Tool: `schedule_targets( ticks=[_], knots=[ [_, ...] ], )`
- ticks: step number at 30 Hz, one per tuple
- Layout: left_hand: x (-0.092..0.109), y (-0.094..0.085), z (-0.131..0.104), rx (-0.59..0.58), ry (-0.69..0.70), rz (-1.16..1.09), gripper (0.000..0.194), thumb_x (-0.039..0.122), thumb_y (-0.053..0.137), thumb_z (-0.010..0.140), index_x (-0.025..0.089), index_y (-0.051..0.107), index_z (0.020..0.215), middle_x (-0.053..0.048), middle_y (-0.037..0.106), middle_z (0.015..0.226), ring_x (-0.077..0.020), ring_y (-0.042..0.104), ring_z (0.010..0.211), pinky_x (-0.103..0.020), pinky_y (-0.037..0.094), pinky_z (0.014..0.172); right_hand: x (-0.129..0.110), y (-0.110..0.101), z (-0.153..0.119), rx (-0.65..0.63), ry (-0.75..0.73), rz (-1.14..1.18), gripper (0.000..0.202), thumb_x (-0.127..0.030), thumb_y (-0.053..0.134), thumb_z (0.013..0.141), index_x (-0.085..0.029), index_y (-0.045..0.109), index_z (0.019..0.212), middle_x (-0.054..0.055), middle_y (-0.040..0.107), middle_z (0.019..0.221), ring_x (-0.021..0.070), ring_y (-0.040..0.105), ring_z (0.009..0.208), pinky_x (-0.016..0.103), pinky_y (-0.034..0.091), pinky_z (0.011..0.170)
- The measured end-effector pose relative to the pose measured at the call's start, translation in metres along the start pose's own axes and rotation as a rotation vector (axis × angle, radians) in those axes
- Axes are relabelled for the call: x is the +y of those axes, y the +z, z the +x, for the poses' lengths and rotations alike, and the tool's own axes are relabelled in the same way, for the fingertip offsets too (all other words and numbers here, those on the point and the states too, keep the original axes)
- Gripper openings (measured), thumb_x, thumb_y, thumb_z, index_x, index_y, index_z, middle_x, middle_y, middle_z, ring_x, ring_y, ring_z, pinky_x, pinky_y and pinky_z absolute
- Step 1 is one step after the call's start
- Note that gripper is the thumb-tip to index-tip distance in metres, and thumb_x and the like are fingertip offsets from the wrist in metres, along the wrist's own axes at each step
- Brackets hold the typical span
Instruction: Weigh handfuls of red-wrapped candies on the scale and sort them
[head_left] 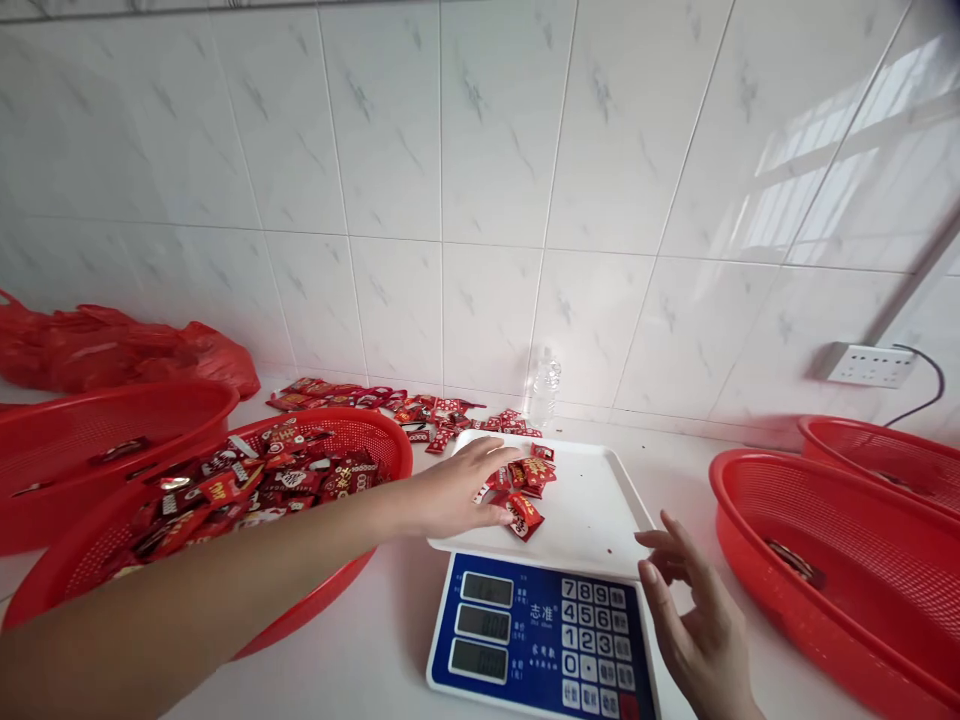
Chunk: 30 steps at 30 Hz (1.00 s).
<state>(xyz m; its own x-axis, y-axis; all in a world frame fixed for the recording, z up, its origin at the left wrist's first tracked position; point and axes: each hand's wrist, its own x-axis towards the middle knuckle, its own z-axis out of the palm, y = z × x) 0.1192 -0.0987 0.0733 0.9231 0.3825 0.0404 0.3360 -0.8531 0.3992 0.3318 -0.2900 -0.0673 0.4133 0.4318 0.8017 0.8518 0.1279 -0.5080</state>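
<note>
My left hand (457, 488) reaches over the left side of the white weighing tray (592, 490), its fingers stretched out and thumb apart. Beside the fingertips lies a small heap of red candy packets (529, 478), and one red packet is close to the thumb. My right hand (697, 625) hovers by the tray's right front corner with loosely bent, parted fingers and nothing visible in it. In front of the tray is the blue scale panel (540, 635) with its displays and number keys. Under my left forearm stands a red basket (394, 440) full of wrapped candies (289, 475).
More red packets (442, 410) lie behind the tray, near a clear plastic bottle (546, 388). Red plastic bags (112, 350) and another basket (112, 410) are at left. Two red baskets stand at right, the nearer basket (840, 520) holding a packet. A power strip (870, 365) hangs on the tiled wall.
</note>
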Motion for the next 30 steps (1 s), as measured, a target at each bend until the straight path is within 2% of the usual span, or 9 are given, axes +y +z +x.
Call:
schedule_targets(
  ticks=[3, 5, 8, 10, 13, 17, 19, 23, 30],
  knots=[
    [0.014, 0.012, -0.039, 0.267, 0.083, -0.058, 0.061, 0.037, 0.058, 0.089, 0.035, 0.032, 0.144, -0.005, 0.034, 0.152, -0.0278, 0.03, 0.14, -0.046, 0.034, 0.112, -0.003, 0.003, 0.001, 0.038, -0.037, 0.026, 0.06, -0.028, 0.055, 0.09, -0.022, 0.032, 0.145, 0.006, 0.066, 0.096, 0.0153, 0.06, 0.072, 0.032, 0.054, 0.067],
    [0.014, 0.029, -0.058, 0.444, 0.058, -0.088, 0.06, 0.035, 0.056, 0.09, 0.035, 0.031, 0.144, -0.005, 0.036, 0.151, -0.0276, 0.033, 0.139, -0.046, 0.037, 0.111, -0.009, 0.002, 0.003, 0.062, -0.06, 0.045, 0.068, -0.025, 0.057, 0.089, -0.021, 0.024, 0.149, 0.007, 0.066, 0.096, 0.016, 0.059, 0.072, 0.035, 0.053, 0.068],
    [0.003, 0.062, -0.069, 0.674, -0.008, -0.159, 0.056, 0.031, 0.055, 0.092, 0.033, 0.032, 0.143, -0.007, 0.04, 0.148, -0.027, 0.038, 0.136, -0.044, 0.039, 0.11, -0.027, -0.003, 0.009, 0.111, -0.113, 0.109, 0.077, -0.018, 0.058, 0.086, -0.025, 0.016, 0.15, 0.007, 0.065, 0.098, 0.0166, 0.06, 0.073, 0.037, 0.051, 0.07],
    [-0.006, 0.08, -0.067, 0.77, 0.007, -0.182, 0.053, 0.028, 0.053, 0.092, 0.031, 0.033, 0.141, -0.008, 0.042, 0.146, -0.0258, 0.039, 0.136, -0.043, 0.038, 0.111, -0.039, -0.007, 0.014, 0.163, -0.144, 0.182, 0.081, -0.014, 0.058, 0.085, -0.031, 0.012, 0.15, 0.005, 0.065, 0.098, 0.0164, 0.061, 0.075, 0.037, 0.051, 0.07],
    [-0.018, 0.095, -0.06, 0.821, 0.088, -0.147, 0.053, 0.023, 0.053, 0.091, 0.03, 0.034, 0.139, -0.008, 0.045, 0.143, -0.0253, 0.039, 0.135, -0.043, 0.038, 0.111, -0.046, -0.011, 0.022, 0.197, -0.087, 0.108, 0.077, -0.019, 0.057, 0.087, -0.032, 0.014, 0.15, 0.002, 0.066, 0.091, 0.0151, 0.062, 0.069, 0.032, 0.052, 0.065],
    [-0.029, 0.099, -0.06, 0.864, 0.204, -0.121, 0.051, 0.016, 0.054, 0.089, 0.03, 0.038, 0.136, -0.008, 0.05, 0.136, -0.0258, 0.045, 0.13, -0.044, 0.041, 0.109, -0.036, -0.009, 0.028, -0.031, 0.241, -0.275, 0.058, -0.041, 0.054, 0.09, -0.024, 0.038, 0.143, -0.001, 0.068, 0.072, 0.0134, 0.06, 0.051, 0.022, 0.045, 0.044],
    [-0.034, 0.1, -0.064, 0.866, 0.199, -0.154, 0.05, 0.016, 0.053, 0.089, 0.031, 0.039, 0.134, -0.009, 0.053, 0.132, -0.0259, 0.048, 0.127, -0.044, 0.044, 0.106, -0.033, -0.007, 0.028, -0.057, 0.321, -0.323, 0.058, -0.047, 0.052, 0.09, -0.022, 0.041, 0.141, -0.001, 0.067, 0.07, 0.0135, 0.061, 0.051, 0.021, 0.045, 0.043],
    [-0.041, 0.102, -0.071, 0.844, 0.12, -0.244, 0.048, 0.021, 0.054, 0.089, 0.031, 0.041, 0.133, -0.008, 0.054, 0.131, -0.0263, 0.05, 0.125, -0.042, 0.047, 0.103, -0.044, -0.001, 0.03, -0.019, 0.294, -0.318, 0.059, -0.045, 0.051, 0.09, -0.022, 0.037, 0.143, -0.002, 0.067, 0.072, 0.0123, 0.062, 0.054, 0.021, 0.048, 0.049],
    [-0.034, 0.098, -0.077, 0.856, 0.03, -0.368, 0.045, 0.027, 0.052, 0.091, 0.034, 0.041, 0.134, -0.006, 0.053, 0.133, -0.0261, 0.052, 0.123, -0.039, 0.05, 0.1, -0.084, 0.0, 0.047, 0.134, 0.082, -0.132, 0.07, -0.034, 0.056, 0.089, -0.023, 0.022, 0.149, 0.0, 0.068, 0.076, 0.0152, 0.065, 0.065, 0.026, 0.052, 0.058]
  ],
)
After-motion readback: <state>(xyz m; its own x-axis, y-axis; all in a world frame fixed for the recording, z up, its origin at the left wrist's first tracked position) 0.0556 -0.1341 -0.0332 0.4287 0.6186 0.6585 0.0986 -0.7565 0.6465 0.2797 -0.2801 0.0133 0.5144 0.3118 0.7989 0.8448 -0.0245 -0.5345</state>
